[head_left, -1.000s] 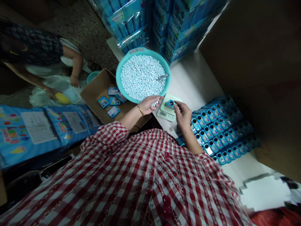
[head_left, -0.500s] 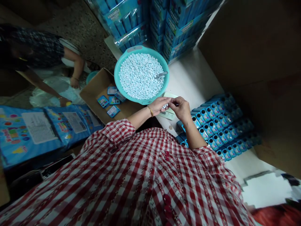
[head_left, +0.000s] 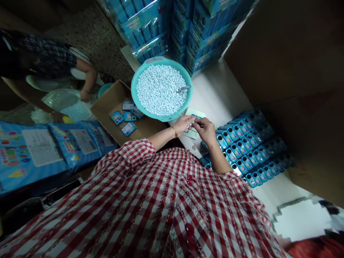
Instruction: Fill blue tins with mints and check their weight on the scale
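Note:
My left hand (head_left: 182, 124), a gold bracelet at its wrist, is cupped around a few small white candies (head_left: 190, 125). My right hand (head_left: 206, 129) meets it with thumb and fingertips pinched together; whatever is between them is too small to make out. Beneath both hands lies a pale green flat device (head_left: 192, 134), perhaps a scale, partly covered by them. A bit of a blue pack (head_left: 198, 116) shows on it just beyond the fingers. Past my left hand stands a turquoise basin (head_left: 134, 94) of pale candies (head_left: 161, 87), with a scoop handle (head_left: 185, 87) sticking out.
Rows of blue tins (head_left: 243, 145) stand at right on the white table (head_left: 215, 89). Wrapped stacks of blue boxes (head_left: 201, 39) rise behind the basin. At left are an open carton (head_left: 107, 102) holding several blue packs, large blue bags (head_left: 29, 157), and a person (head_left: 51, 61) handling a clear bag.
My hands sit slightly lower in view, still together, and the blue pack's edge has come into sight behind them. The other person's arm has shifted left.

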### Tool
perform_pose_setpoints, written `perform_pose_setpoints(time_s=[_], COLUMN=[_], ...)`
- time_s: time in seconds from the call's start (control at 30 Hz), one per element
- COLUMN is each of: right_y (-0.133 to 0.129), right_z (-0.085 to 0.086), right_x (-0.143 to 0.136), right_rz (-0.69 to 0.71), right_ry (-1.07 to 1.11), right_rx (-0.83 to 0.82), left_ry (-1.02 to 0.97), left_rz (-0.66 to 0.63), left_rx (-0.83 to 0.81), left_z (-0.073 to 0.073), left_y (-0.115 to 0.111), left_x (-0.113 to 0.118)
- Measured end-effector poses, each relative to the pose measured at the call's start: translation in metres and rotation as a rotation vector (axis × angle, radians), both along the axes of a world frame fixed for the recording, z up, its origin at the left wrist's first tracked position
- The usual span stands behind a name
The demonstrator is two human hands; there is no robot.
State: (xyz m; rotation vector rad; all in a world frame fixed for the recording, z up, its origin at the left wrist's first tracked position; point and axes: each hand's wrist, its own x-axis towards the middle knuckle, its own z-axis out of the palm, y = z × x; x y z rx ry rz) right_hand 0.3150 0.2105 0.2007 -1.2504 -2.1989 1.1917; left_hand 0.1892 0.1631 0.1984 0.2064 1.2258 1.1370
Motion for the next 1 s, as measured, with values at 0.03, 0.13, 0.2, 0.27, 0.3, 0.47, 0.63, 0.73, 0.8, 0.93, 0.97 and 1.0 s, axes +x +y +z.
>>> perform_pose_setpoints(time_s=[0.03,0.13,0.2,0.27,0.3,0.47,0.63,0.73,0.8,0.93,0.97,1.0], right_y=[-0.003,-0.010,-0.010,-0.005,-0.001,0.013,0.011,0.029,0.055,0.136,0.159,0.181], right_z=[-0.001,-0.005,-0.008,-0.011,-0.013,-0.017,-0.010,-0.004,0.001,0.006,0.005,0.003], right_x=[0.001,0.002,0.003,0.004,0.004,0.006,-0.016,-0.023,-0.015,0.016,0.022,0.026], right_rz=[-0.004,-0.074,-0.133,-0.136,-0.117,-0.027,0.272,0.473,0.580,0.764,0.802,0.835], right_ry=[-0.009,-0.017,-0.006,-0.026,-0.051,-0.303,-0.723,-0.864,-0.882,-0.873,-0.883,-0.895], right_rx=[0.009,0.045,0.076,0.119,0.143,0.272,0.434,0.467,0.530,0.731,0.767,0.791], left_ry=[0.024,0.046,0.028,0.005,-0.007,-0.058,-0.060,-0.048,-0.029,-0.001,0.008,0.015], left_rz=[0.001,0.012,0.047,0.097,0.120,0.215,0.257,0.277,0.298,0.333,0.344,0.353], left_rx=[-0.010,-0.031,-0.041,-0.062,-0.072,-0.092,-0.122,-0.138,-0.135,-0.135,-0.143,-0.151], left_z=[-0.002,-0.006,-0.007,-0.008,-0.008,-0.007,-0.009,-0.009,-0.009,-0.009,-0.009,-0.009], left_y=[0.000,-0.001,-0.002,-0.004,-0.006,-0.021,-0.037,-0.042,-0.046,-0.054,-0.055,-0.057], left_x=[0.003,0.007,0.005,-0.001,-0.005,-0.030,-0.046,-0.052,-0.057,-0.065,-0.065,-0.065])
